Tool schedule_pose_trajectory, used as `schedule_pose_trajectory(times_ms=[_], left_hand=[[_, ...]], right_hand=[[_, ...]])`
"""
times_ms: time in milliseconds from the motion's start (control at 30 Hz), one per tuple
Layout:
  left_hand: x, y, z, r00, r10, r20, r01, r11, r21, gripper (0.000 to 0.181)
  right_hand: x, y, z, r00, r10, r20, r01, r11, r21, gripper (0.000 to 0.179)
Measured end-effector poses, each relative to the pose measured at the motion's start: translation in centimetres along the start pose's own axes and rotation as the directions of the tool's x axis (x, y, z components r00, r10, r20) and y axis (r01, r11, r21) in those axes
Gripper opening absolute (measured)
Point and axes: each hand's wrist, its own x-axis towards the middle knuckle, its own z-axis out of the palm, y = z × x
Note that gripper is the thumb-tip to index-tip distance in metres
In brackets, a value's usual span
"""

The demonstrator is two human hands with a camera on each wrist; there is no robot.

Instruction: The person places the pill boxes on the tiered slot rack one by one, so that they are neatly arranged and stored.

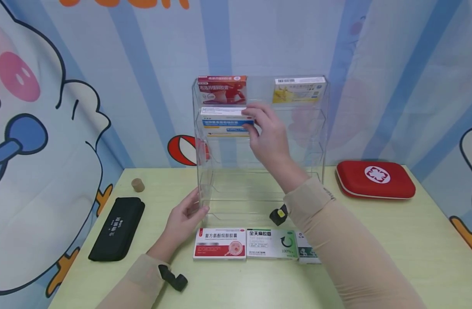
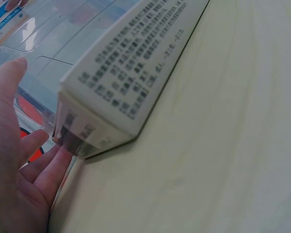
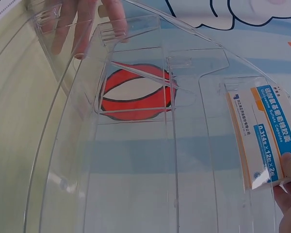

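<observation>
My right hand [image 1: 270,135] pinches the right end of a white, blue and orange medicine box [image 1: 222,128] between thumb and fingers. The box stands at the left of the second tier of a clear tiered display rack [image 1: 240,186]; in the right wrist view the same box [image 3: 259,136] leans behind the tier's clear front. At the rack's lower left edge, my left hand [image 1: 183,219] grips the side, thumb in front and fingers behind. A red medicine box [image 1: 222,91] and a white-yellow one [image 1: 299,91] occupy the top tier's two ends.
Before the rack lie a red-white box [image 1: 219,244], a green-white box [image 1: 272,244] and a third box [image 1: 308,253], partly hidden by my right sleeve. A red zip case [image 1: 375,180] sits right; a black case [image 1: 117,229] and small brown cylinder [image 1: 137,185] sit left.
</observation>
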Motion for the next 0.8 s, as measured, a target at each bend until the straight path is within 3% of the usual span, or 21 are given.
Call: schedule_pose_trajectory(times_ms=[400, 667, 800], left_hand=[[0.0, -0.1, 0.0, 1.0, -0.001, -0.001, 0.001, 1.0, 0.005, 0.071], [0.0, 0.0, 0.1, 0.999, 0.037, -0.005, -0.037, 0.999, 0.018, 0.07], [0.1, -0.1, 0.1, 1.0, 0.029, -0.009, -0.028, 0.999, 0.028, 0.071]], right_hand=[[-0.3, -0.2, 0.1, 1.0, 0.027, 0.015, -0.027, 1.0, 0.003, 0.034], [-0.8, -0.4, -0.7, 0.998, 0.062, 0.0, -0.062, 0.996, 0.064, 0.037], [-1.3, -0.4, -1.4, 0.997, 0.078, 0.006, -0.078, 0.994, 0.075, 0.039]])
